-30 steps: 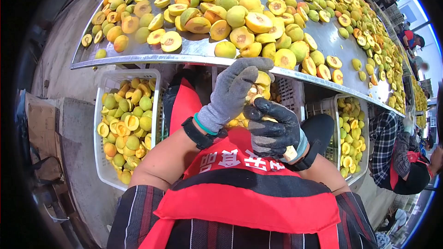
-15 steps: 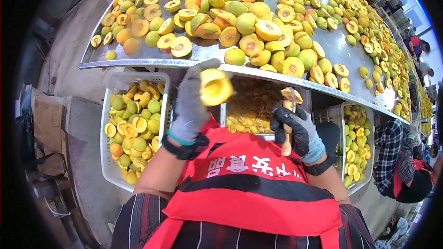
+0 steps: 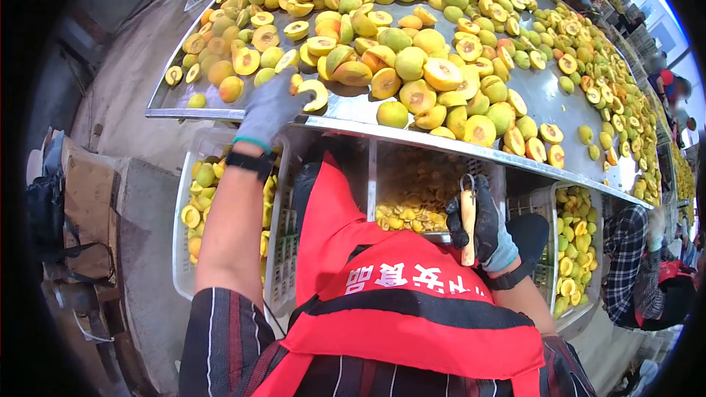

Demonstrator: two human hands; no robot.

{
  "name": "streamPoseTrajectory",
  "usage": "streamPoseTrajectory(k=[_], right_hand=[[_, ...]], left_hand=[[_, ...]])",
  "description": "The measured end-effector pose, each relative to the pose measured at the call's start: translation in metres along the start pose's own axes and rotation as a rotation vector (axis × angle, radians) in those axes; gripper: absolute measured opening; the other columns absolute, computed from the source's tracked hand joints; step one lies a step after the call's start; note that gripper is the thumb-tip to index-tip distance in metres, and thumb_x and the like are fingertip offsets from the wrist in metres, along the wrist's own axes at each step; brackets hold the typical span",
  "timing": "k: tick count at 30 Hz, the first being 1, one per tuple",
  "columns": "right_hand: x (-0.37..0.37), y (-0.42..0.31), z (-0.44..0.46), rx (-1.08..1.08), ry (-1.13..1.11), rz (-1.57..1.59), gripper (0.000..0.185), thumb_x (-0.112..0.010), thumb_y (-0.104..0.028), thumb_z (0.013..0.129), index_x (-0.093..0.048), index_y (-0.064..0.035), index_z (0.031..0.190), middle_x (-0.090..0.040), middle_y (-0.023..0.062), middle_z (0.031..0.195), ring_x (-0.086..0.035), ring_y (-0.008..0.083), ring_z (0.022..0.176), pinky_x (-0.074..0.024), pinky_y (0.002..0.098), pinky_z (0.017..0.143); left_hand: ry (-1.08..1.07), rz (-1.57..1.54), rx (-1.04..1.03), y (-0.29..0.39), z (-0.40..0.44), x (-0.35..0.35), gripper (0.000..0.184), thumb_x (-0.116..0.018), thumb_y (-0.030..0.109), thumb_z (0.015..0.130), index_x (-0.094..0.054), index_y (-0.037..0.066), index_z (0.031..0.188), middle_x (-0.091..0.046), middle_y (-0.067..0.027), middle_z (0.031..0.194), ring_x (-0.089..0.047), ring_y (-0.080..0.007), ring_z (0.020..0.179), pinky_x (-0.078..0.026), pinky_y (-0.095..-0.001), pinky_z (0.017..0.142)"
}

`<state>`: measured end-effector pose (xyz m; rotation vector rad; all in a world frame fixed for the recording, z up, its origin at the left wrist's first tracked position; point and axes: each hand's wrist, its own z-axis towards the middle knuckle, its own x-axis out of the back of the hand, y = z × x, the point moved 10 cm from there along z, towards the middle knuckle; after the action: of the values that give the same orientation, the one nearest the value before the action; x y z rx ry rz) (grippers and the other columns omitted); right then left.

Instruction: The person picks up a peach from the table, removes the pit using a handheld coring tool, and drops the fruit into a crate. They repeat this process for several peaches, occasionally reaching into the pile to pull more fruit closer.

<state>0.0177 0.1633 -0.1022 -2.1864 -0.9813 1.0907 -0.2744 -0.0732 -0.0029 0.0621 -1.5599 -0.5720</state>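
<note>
My left hand (image 3: 272,109), in a grey glove, reaches over the near edge of the metal table (image 3: 346,123). Its fingers are at a halved yellow fruit (image 3: 315,95) and appear closed on it. My right hand (image 3: 482,224), in a dark-coated glove, holds a wooden-handled tool (image 3: 468,224) with a metal loop at its top end. The loop has nothing in it. Halved and whole fruits (image 3: 409,64) lie heaped on the table just beyond my hands. Below the table edge, between my hands, sits a bin of fruit scraps (image 3: 412,217).
A white crate of fruit halves (image 3: 184,250) stands at the left, partly behind my left forearm. Another crate (image 3: 553,250) of fruit is at the right. A co-worker in a checked sleeve (image 3: 625,257) sits further right. A cardboard box (image 3: 90,209) stands far left.
My left hand has let go of a hollowed fruit half and moved forward onto the table. The pit piece has gone from the tool in my right hand. The view has shifted left.
</note>
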Motion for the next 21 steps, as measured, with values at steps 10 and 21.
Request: streamPoseTrajectory(k=[10,21], right_hand=[[-0.018,-0.021,-0.021,0.008,-0.073,-0.070,0.043,-0.041,-0.046,0.092,-0.053,-0.0043,0.093,-0.053,0.0081,0.060,-0.047,0.0151,0.043,-0.0384,0.0244,0.041],[-0.067,-0.081,-0.010,0.331,0.052,-0.316,0.017,-0.062,-0.016,0.082,-0.052,-0.0058,0.093,-0.054,0.0021,0.071,-0.050,0.0089,0.050,-0.0401,0.0215,0.040]], left_hand=[[-0.014,-0.491,-0.195,0.051,-0.003,-0.057,0.054,-0.072,0.018,0.066,-0.052,0.006,0.114,-0.062,-0.0149,0.095,-0.059,-0.0278,0.089,-0.047,-0.0361,0.080],[-0.632,-1.689,-0.195,0.166,-0.141,-0.067,0.071,-0.071,0.002,0.067,-0.037,0.001,0.128,-0.051,-0.0082,0.118,-0.055,-0.0132,0.099,-0.049,-0.0246,0.078]])
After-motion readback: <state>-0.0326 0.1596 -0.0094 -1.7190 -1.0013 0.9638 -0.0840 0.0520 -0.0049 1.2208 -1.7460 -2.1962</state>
